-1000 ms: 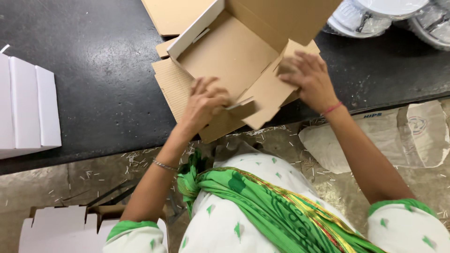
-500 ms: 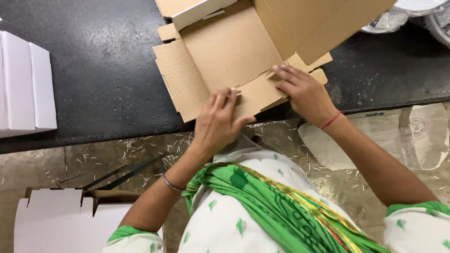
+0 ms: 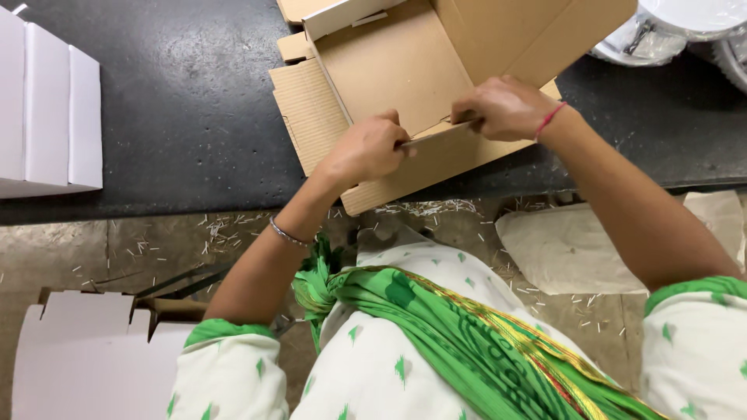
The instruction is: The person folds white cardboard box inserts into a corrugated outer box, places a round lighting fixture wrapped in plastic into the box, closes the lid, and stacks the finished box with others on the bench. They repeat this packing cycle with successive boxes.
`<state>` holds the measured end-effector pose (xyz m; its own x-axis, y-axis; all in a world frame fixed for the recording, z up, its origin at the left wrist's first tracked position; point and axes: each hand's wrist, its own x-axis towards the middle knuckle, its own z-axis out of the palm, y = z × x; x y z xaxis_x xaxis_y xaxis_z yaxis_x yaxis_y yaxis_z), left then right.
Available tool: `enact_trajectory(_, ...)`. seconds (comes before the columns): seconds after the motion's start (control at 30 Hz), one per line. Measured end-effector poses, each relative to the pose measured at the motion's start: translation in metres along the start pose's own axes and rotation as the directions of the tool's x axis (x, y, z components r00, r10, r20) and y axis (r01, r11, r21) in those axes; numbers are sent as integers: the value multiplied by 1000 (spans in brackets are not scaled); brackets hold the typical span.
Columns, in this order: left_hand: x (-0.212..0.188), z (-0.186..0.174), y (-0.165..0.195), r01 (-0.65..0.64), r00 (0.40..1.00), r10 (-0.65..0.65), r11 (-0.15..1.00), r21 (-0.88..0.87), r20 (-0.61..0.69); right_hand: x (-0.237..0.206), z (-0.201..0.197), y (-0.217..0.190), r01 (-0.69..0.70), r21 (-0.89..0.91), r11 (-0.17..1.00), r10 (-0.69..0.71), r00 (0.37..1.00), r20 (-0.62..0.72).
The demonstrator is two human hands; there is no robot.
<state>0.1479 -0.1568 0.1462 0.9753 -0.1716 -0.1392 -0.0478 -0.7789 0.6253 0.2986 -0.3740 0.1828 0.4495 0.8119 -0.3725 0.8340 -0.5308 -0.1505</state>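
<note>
While the brown cardboard box [image 3: 405, 70] lies open on the dark tabletop [image 3: 179, 101], both hands hold its near flap [image 3: 436, 152] at the table's edge. The left hand [image 3: 366, 148] is curled tight on the flap's top edge. The right hand [image 3: 502, 109] pinches the same edge just beside it. White boxes [image 3: 47, 109] stand far to the left. Flat white cardboard [image 3: 85, 358] lies on the floor.

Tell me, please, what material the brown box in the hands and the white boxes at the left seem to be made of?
The brown box looks like corrugated cardboard, matte and uncoated: fine ribs show on its left flap. Both hands, left and right, grip its near flap. The white boxes seem to be cardboard with a smooth white face; their core is not visible, so this is less certain.
</note>
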Motion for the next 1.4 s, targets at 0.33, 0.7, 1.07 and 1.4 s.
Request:
enact_trajectory(0.33,-23,39,15,-43,926,115,978,203,-359,-13,13,20,358,106,928,-318,907,-276)
enact_trajectory(0.7,58,-28,-38,384,918,-356,908,-169,175,74,-22,27,29,-139,990,-5,985,170)
enact_trajectory(1.07,25,78,-7,60,811,111,961,270,-574,33,40,25,389,-31,921,-375,862,-342)
enact_trajectory(1.4,36,98,-17,198,764,150,871,450,-627,53,74,15,138,-203,969,-214,881,-421)
